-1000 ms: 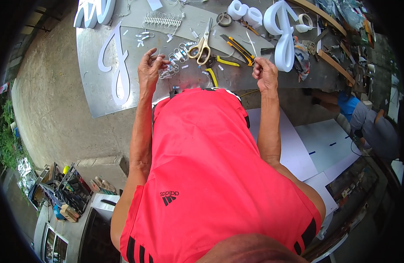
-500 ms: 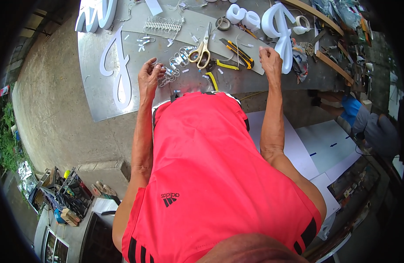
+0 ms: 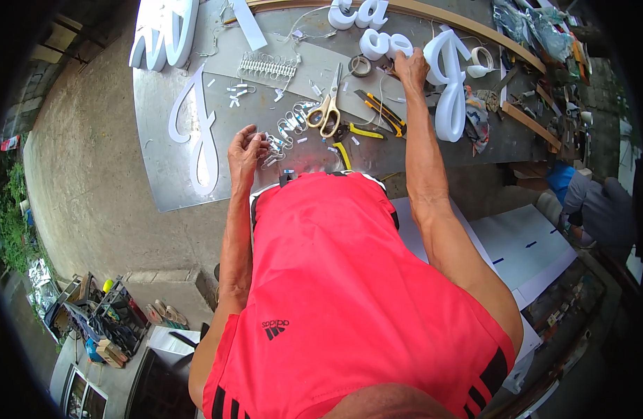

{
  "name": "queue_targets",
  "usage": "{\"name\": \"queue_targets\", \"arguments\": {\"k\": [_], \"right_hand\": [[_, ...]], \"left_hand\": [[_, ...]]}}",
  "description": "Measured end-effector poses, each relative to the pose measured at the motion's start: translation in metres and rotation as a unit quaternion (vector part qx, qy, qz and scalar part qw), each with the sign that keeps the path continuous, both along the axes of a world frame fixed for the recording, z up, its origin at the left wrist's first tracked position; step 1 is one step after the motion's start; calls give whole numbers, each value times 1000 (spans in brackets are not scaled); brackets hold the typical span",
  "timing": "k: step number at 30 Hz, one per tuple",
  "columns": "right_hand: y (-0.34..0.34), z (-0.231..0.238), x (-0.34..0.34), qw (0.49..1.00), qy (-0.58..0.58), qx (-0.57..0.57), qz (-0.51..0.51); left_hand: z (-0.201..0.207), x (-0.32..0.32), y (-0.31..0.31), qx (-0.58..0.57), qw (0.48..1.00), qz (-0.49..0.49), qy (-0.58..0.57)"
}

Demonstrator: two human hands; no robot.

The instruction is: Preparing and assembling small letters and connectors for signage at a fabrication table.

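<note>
My left hand [image 3: 246, 152] is at the near side of the metal table, its fingers curled round the end of a wired string of small LED modules [image 3: 288, 127]. My right hand [image 3: 412, 70] reaches over the table, fingers bent down beside a white rounded foam-like letter piece [image 3: 374, 45]. What its fingertips hold, if anything, is hidden. Between my hands lie scissors [image 3: 327, 115] with cream handles, yellow-handled pliers [image 3: 363, 131] and a black-and-yellow utility knife [image 3: 381, 112]. A black tape roll [image 3: 360, 66] rests near the scissors.
A thick white script letter [image 3: 448, 91] stands to the right, a flat white one [image 3: 203, 140] lies left. Coiled modules [image 3: 267, 68] rest on a grey sheet. A wooden strip [image 3: 468, 24] runs along the back. Another person [image 3: 601, 209] is at far right.
My right hand has moved forward and left, from above the table's right part to beside the white letter pieces. My left hand stays by the LED modules. The view has shifted slightly.
</note>
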State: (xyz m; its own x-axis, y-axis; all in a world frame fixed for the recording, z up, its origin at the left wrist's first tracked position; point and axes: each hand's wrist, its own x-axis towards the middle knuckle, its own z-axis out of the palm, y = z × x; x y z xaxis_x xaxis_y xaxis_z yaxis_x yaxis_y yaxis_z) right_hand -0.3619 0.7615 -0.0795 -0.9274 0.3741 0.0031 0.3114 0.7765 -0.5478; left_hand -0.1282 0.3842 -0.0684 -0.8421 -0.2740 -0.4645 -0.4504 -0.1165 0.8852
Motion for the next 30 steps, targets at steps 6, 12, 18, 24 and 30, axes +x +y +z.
{"name": "queue_targets", "arguments": {"k": [6,12,18,24,30], "right_hand": [[18,-15,-53,999,14,-43,7],[42,-17,-73,996,36,-80,3],[-27,0,-7,996,51,-45,51],[-31,-17,-5,996,62,21,54],[-17,-24,-23,997,53,20,61]], "left_hand": [[3,-7,2,21,1000,11,-12],[3,-11,3,27,999,2,-20],[2,-9,4,23,999,12,-26],[2,-13,2,28,999,1,-31],[0,-11,1,31,999,-1,-30]]}}
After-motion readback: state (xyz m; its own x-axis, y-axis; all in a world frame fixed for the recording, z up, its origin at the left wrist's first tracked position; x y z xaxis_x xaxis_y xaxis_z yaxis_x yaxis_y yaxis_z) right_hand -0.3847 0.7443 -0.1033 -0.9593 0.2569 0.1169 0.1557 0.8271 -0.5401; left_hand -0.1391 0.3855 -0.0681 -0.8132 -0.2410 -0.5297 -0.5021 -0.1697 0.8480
